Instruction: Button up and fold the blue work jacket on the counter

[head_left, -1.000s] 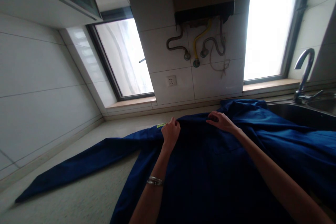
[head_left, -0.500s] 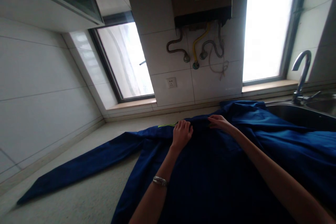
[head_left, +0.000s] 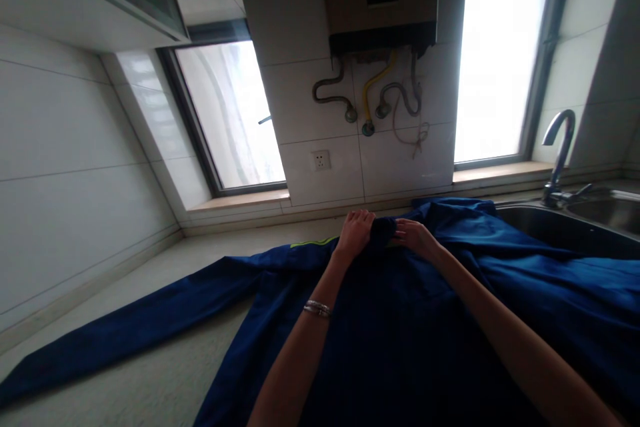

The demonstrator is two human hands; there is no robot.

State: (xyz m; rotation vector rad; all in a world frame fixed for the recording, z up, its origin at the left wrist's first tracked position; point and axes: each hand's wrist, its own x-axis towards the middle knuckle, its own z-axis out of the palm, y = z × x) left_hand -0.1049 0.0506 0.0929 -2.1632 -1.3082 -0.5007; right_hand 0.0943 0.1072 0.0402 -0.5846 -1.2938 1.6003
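Garment: Blue garment (head_left: 390, 333), laid across the pale countertop (head_left: 170, 367), its body spreading down to the lower edge of the view.
Collar region: Dark band of cloth (head_left: 384, 229) at the garment's far edge, raised between the two hands.
Left hand: The left hand (head_left: 355, 233), fingers bent over the far edge, grasping the cloth just beside the trim.
Right hand: The right hand (head_left: 417, 239), just beyond the raised band, fingertips against it; in this dim light one cannot tell whether the cloth is pinched or merely touched.
Wrist: A silvery bracelet (head_left: 317, 308) around the left forearm.
Trim: Narrow yellow-green strip (head_left: 313, 243) along the far edge, to the left of the left hand.
Sleeve: Long blue sleeve (head_left: 130, 320), extended over the countertop to the left edge of the view.
Folds: Creased blue cloth (head_left: 465, 227) at the right, near the sink (head_left: 525, 221).
Faucet: Curved metal faucet (head_left: 560, 147), standing behind the sink.
Wall: Pale tiles bearing a socket (head_left: 321, 160) between two bright windows; above, a box-shaped unit (head_left: 345, 13) with a yellow hose (head_left: 368, 93) and grey hoses beneath.
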